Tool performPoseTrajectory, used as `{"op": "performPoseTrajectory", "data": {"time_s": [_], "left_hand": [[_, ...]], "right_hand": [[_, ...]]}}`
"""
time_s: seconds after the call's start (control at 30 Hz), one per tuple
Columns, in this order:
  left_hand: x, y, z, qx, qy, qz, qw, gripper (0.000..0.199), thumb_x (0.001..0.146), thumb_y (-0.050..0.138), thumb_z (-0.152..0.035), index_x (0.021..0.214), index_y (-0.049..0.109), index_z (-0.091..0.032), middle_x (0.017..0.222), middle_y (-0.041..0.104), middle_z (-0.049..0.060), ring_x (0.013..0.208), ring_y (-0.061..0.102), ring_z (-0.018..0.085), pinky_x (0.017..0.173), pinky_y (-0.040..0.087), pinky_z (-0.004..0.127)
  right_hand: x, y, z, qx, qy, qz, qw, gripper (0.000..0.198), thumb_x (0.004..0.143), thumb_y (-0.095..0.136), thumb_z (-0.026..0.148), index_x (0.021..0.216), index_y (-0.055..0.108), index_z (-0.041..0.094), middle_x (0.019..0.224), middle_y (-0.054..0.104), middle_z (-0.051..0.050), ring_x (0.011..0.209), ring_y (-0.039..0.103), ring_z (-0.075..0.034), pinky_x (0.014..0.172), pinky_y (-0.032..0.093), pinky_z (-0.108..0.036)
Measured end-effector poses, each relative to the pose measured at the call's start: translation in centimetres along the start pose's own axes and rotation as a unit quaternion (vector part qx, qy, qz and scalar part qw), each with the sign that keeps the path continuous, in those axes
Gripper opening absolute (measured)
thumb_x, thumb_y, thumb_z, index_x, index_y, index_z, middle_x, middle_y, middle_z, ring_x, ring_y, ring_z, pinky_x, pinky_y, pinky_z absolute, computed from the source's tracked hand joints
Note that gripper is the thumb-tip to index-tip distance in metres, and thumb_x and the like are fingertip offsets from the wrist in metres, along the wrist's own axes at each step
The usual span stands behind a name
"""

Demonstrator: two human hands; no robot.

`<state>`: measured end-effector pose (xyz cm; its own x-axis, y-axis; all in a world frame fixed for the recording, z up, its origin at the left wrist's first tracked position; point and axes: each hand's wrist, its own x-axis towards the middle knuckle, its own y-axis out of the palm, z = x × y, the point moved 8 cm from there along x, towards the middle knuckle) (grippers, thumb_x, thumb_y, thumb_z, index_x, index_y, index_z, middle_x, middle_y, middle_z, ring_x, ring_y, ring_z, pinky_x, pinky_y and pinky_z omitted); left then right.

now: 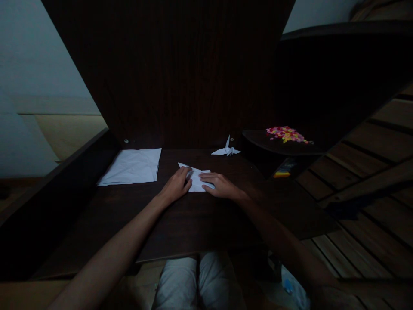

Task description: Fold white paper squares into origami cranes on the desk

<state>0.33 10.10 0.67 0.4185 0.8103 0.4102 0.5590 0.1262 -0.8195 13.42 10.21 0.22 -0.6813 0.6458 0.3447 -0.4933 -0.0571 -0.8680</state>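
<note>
A small folded sheet of white paper (197, 181) lies on the dark wooden desk, with a pointed flap sticking out at its upper left. My left hand (177, 184) rests on the left side of this paper, fingers bent forward and thumb apart from them. From the other side, my right hand (220, 185) lies on the paper with its fingers stretched out flat and the thumb spread. Some of the folds are hidden under the fingers. Just beyond, near the back panel, stands a white origami crane (227, 150).
A stack of creased white paper (132, 167) lies at the back left. Small pink, red and yellow pieces (287, 134) are heaped on a raised corner shelf (254, 140) at right. A dark side board (64, 198) bounds the left; slatted wood (361, 172) shows at right.
</note>
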Motion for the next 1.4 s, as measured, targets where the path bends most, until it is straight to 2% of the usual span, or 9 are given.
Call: {"op": "performPoseTrajectory", "data": {"time_s": [0.1,0.23,0.37,0.6,0.97,1.13,1.27,1.33,1.4], "left_hand": [[0.0,0.1,-0.1,0.028,0.017,-0.005,0.999,0.037,0.086,0.047,-0.022,0.122,0.051,-0.016,0.117,0.050,0.014,0.108,0.052,0.025,0.096,0.044,0.041],[0.0,0.3,0.1,0.072,0.031,-0.009,0.997,0.029,0.086,0.048,-0.024,0.112,0.060,-0.016,0.129,0.048,0.015,0.120,0.045,0.030,0.102,0.039,0.049],[0.0,1.1,0.4,0.071,0.036,0.026,0.996,0.032,0.088,0.043,-0.025,0.115,0.058,-0.015,0.137,0.047,0.014,0.133,0.034,0.029,0.109,0.031,0.051],[-0.1,1.9,1.3,0.082,-0.001,0.079,0.993,0.045,0.092,0.035,-0.031,0.130,0.045,-0.009,0.138,0.047,0.019,0.132,0.040,0.025,0.111,0.025,0.047],[0.0,1.9,3.2,0.128,-0.051,0.108,0.985,0.057,0.091,0.037,-0.043,0.137,0.040,-0.009,0.146,0.036,0.019,0.138,0.029,0.027,0.113,0.021,0.046],[0.0,1.7,3.3,0.158,-0.079,0.124,0.977,0.063,0.092,0.031,-0.050,0.140,0.036,-0.009,0.149,0.031,0.017,0.139,0.026,0.026,0.113,0.021,0.042],[0.0,1.6,3.2,0.169,-0.076,0.124,0.975,0.064,0.092,0.030,-0.052,0.139,0.037,-0.010,0.149,0.032,0.016,0.139,0.027,0.026,0.113,0.022,0.041],[0.0,1.6,3.2,0.171,-0.073,0.122,0.975,0.063,0.092,0.031,-0.052,0.139,0.038,-0.010,0.149,0.032,0.016,0.139,0.027,0.026,0.112,0.023,0.041],[0.0,1.6,3.2,0.173,-0.069,0.117,0.975,0.063,0.092,0.030,-0.052,0.139,0.038,-0.011,0.149,0.033,0.016,0.139,0.027,0.026,0.112,0.023,0.041]], "right_hand": [[0.1,-0.1,0.2,0.007,-0.008,0.001,1.000,0.029,0.083,0.058,0.023,0.110,0.068,0.018,0.122,0.063,-0.009,0.116,0.058,-0.024,0.103,0.043,-0.040],[0.1,-0.2,0.4,0.015,-0.027,-0.004,1.000,0.026,0.085,0.056,0.020,0.107,0.069,0.017,0.120,0.064,-0.010,0.115,0.059,-0.023,0.101,0.045,-0.039],[0.1,-0.4,0.4,0.006,-0.039,0.006,0.999,0.025,0.087,0.053,0.021,0.104,0.071,0.018,0.117,0.066,-0.009,0.114,0.059,-0.022,0.101,0.045,-0.038],[0.0,-0.7,-0.2,0.035,-0.025,0.062,0.997,0.019,0.084,0.058,0.021,0.093,0.074,0.023,0.113,0.068,-0.004,0.115,0.059,-0.021,0.099,0.047,-0.036],[-0.5,-1.0,-1.7,0.114,-0.010,0.119,0.986,0.017,0.080,0.063,0.029,0.090,0.075,0.024,0.119,0.065,-0.004,0.118,0.056,-0.024,0.103,0.042,-0.040],[-0.4,-1.1,-1.8,0.138,-0.004,0.090,0.986,0.017,0.077,0.066,0.032,0.089,0.075,0.024,0.110,0.070,-0.004,0.110,0.062,-0.024,0.100,0.045,-0.040],[0.0,-1.6,-2.1,0.080,0.032,-0.006,0.996,0.021,0.084,0.058,0.031,0.097,0.074,0.024,0.103,0.072,-0.004,0.100,0.067,-0.023,0.096,0.048,-0.040],[0.1,-1.3,-2.0,0.051,0.035,-0.025,0.998,0.026,0.086,0.056,0.031,0.105,0.071,0.023,0.114,0.068,-0.006,0.112,0.061,-0.024,0.101,0.043,-0.043],[0.2,-0.6,-2.0,0.035,0.033,-0.018,0.999,0.035,0.087,0.055,0.032,0.120,0.062,0.024,0.131,0.057,-0.007,0.127,0.047,-0.026,0.107,0.035,-0.048]]}}
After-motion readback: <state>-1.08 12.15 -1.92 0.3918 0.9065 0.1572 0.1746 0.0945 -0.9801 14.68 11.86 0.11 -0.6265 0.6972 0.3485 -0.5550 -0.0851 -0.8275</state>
